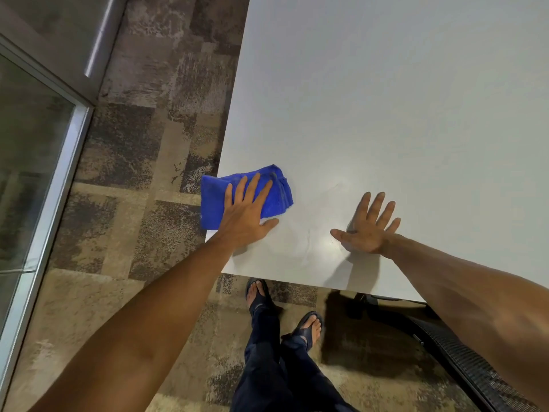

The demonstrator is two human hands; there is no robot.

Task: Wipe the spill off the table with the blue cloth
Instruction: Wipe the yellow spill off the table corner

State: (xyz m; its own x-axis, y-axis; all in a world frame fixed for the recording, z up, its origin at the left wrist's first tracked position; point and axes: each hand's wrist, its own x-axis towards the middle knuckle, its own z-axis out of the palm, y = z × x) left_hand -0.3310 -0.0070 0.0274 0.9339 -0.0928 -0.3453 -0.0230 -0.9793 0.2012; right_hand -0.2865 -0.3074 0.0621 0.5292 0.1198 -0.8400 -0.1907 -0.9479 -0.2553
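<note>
From the head camera, the left hand (pixel 243 215) lies flat with fingers spread on the folded blue cloth (pixel 274 190), which overhangs the left edge of the white table (pixel 386 99) near its corner. The right hand (pixel 367 230) braces open-palmed, fingers splayed, well apart. Faint wet streaks, possibly the spill (pixel 312 233), lie between them; even pressure and overlapping strokes toward it would serve best.

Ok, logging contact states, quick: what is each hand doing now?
Left hand: open, flat, pressing on the blue cloth.
Right hand: open, flat on the table, holding nothing.
</note>
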